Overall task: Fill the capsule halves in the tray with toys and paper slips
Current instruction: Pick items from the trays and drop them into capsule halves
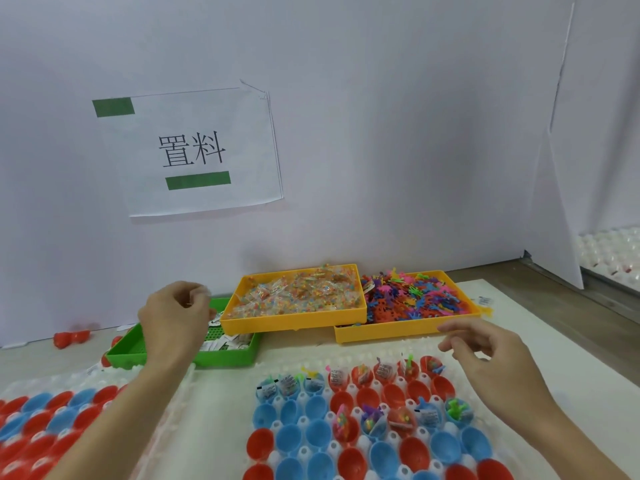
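**Hands between the supply bins and the capsule tray**

The white counter (225, 403) carries everything within arm reach. Just below the right fingers lies the white capsule tray (349, 389), with red and blue capsule halves (377, 445) sitting open side up, so things can be dropped in from above. The row nearest the bins and part of a middle row already hold toys and slips; the halves nearer the person look empty.

Beyond both hands stand three supply bins, placed at the far edge of the tray so each reach is short. The orange bin of colourful toy figures (415, 299) is just past the right fingertips, the orange bin of small bagged toys (294, 296) is between the hands, and the green bin of paper slips (221, 355) is under the left fingers.

The left hand (173, 320) hovers over the green bin with fingers curled together; it probably pinches a slip, but I cannot tell. The right hand (485, 351) hangs above the filled row, fingers loosely spread, holding nothing.
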Demonstrator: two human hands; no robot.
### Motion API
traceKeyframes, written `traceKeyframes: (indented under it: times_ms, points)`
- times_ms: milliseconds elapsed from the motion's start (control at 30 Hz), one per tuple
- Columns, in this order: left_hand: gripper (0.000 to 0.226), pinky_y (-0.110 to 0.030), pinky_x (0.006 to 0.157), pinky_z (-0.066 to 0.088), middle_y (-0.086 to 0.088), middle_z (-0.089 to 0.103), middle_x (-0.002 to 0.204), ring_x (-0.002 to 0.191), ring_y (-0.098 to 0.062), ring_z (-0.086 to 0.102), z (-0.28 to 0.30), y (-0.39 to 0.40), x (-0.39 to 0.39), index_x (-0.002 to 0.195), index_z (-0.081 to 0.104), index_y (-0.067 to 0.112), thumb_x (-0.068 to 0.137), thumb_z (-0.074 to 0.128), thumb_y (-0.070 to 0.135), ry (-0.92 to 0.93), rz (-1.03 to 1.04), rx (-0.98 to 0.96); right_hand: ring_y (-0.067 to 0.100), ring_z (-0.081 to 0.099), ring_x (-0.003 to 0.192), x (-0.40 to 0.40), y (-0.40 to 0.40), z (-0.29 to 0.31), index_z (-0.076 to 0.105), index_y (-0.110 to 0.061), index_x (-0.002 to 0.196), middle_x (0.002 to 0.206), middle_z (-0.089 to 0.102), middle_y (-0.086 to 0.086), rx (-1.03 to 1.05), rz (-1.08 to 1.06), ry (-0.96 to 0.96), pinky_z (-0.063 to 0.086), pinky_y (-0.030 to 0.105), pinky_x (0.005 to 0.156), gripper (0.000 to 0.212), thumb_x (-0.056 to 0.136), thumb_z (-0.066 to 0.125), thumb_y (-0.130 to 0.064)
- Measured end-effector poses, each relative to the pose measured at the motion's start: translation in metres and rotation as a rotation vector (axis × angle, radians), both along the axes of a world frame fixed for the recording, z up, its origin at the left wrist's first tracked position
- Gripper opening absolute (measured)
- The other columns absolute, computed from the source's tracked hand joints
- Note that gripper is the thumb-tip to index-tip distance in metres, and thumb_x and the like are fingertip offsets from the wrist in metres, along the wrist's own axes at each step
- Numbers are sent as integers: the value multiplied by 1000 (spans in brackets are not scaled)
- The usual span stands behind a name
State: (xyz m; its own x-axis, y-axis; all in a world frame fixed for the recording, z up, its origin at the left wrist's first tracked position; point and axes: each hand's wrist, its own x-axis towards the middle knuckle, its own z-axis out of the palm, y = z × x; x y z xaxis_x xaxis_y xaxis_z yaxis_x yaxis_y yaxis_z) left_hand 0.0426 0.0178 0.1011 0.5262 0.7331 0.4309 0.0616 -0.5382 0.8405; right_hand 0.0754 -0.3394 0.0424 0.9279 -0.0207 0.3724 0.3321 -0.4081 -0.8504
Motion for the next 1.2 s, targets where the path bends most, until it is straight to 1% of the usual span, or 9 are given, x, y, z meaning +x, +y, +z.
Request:
traceKeyframes:
  times_ms: [200,333,500,567,633,733,833,1000,1200]
  points:
    - [4,-30,56,59,-7,76,74,63,-25,73,2,-97,-47,89,65,7,91,67,10,62,-641,-240,3,67,76,-12,8,15,72,-33,91,76,73,-17,-52,73,-90,48,14,55,28,91,66,-6]
    - [11,-32,56,58,-4,74,68,58,-22,72,-2,-132,-53,81,69,15,91,68,12,230,-880,-96,14,62,75,-26,16,22,74,-37,86,80,71,-11,-45,151,-153,51,30,56,32,87,70,-5]
    - [10,-14,49,45,4,70,58,37,-5,55,-11,-151,-48,79,76,29,88,72,27,210,-839,181,11,57,50,-38,22,31,74,-36,86,57,63,11,6,339,-92,49,19,53,24,91,64,-15]
    - [5,-12,52,44,10,70,61,42,-3,56,-15,-154,-46,86,76,30,88,72,27,177,-837,242,11,54,44,-42,26,37,74,-31,89,55,64,13,90,406,3,44,15,48,14,91,60,-28]
    - [11,-12,57,47,24,68,75,49,1,58,-16,-156,-46,94,73,36,86,73,28,136,-834,314,17,55,42,-45,28,42,74,-25,93,60,68,16,190,469,120,42,14,42,27,83,56,-42]
    - [22,-19,63,51,32,65,89,57,-3,62,-14,-158,-47,103,67,42,82,66,35,72,-838,370,18,52,37,-48,32,46,76,-27,87,66,71,15,252,454,162,37,17,33,25,82,55,-41]
    - [17,-20,61,52,31,68,88,59,-7,64,-14,-159,-48,99,75,36,84,68,31,33,-848,384,14,43,33,-49,33,45,78,-28,82,66,72,12,266,408,147,38,19,34,20,80,60,-36]
    - [12,-5,54,42,30,71,81,64,0,66,-14,-161,-50,96,78,32,86,72,29,-31,-912,305,12,57,43,-48,32,42,80,-22,80,71,74,7,285,359,141,49,18,46,11,75,72,-25]
    - [14,-24,59,55,21,74,79,69,-5,69,-5,-151,-56,91,80,30,83,74,40,-44,-948,226,20,65,52,-48,30,40,79,-24,92,77,76,9,358,361,127,54,19,51,24,69,75,-24]
